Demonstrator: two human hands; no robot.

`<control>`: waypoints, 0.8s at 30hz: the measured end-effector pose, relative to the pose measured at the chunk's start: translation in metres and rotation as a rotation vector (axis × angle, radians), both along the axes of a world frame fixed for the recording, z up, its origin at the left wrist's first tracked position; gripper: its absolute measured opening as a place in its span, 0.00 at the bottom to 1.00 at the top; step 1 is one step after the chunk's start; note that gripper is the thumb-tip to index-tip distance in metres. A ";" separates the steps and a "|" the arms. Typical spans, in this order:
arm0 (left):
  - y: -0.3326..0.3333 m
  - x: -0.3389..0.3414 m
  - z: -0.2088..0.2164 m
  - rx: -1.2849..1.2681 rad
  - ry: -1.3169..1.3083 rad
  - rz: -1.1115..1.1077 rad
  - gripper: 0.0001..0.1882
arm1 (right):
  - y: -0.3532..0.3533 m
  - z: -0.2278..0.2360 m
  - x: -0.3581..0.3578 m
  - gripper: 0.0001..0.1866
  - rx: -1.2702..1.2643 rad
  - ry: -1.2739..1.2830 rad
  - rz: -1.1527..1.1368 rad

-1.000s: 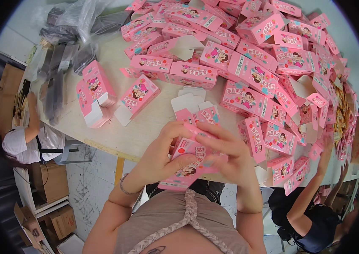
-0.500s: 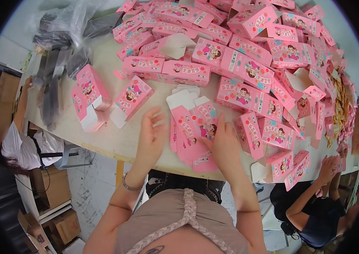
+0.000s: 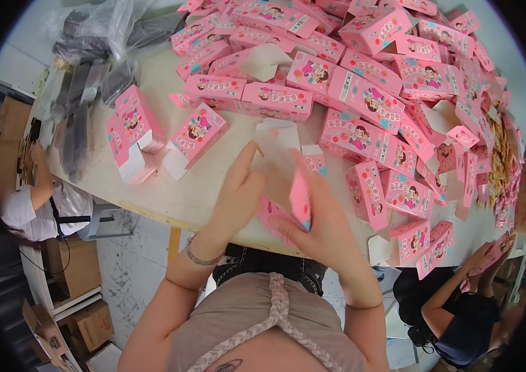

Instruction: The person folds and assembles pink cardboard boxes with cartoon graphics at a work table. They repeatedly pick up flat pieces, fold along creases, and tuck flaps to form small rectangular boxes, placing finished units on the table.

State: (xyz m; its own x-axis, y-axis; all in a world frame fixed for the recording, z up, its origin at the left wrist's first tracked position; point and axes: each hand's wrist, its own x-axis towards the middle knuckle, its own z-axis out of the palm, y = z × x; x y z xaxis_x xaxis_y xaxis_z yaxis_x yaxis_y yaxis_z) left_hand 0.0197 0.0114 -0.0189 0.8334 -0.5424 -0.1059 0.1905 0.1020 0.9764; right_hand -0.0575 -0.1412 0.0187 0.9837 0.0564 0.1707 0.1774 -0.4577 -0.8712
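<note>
My right hand (image 3: 325, 229) grips a pink printed carton (image 3: 300, 197), its thumb toward me and its fingers along the far side. The carton is raised off the table with its pale inside turned toward my left hand (image 3: 235, 195). That hand has its fingers bent against the carton's left side; motion blurs the contact. Beneath and behind my hands lies a small stack of flat, unfolded cartons (image 3: 277, 134), mostly hidden, with white flaps at the far end.
Folded pink cartons (image 3: 362, 93) pile up across the table's far and right side. Two open-flapped cartons (image 3: 196, 137) stand left of my hands. Dark plastic-wrapped packs (image 3: 77, 142) lie at the far left. Co-workers sit at left (image 3: 46, 204) and right (image 3: 461, 304).
My right hand has lifted a carton from the flat stack and its pale inside now shows. My left hand has moved right to meet it. Both co-workers' arms have shifted.
</note>
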 end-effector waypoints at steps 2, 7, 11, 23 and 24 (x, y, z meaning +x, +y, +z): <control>0.007 0.002 0.001 -0.145 0.033 -0.035 0.29 | 0.002 -0.011 0.009 0.46 0.203 -0.078 -0.184; -0.010 -0.030 0.004 -0.081 -0.397 0.157 0.35 | 0.001 -0.041 0.010 0.38 0.278 -0.252 -0.192; 0.013 -0.018 0.015 0.230 -0.352 -0.135 0.35 | -0.010 -0.048 0.012 0.21 0.187 -0.262 -0.123; 0.007 -0.030 0.003 0.009 -0.553 0.096 0.35 | -0.009 -0.013 0.013 0.09 0.722 0.026 -0.095; 0.009 -0.030 0.003 0.032 -0.521 0.076 0.34 | -0.011 -0.017 0.012 0.10 0.687 -0.030 -0.057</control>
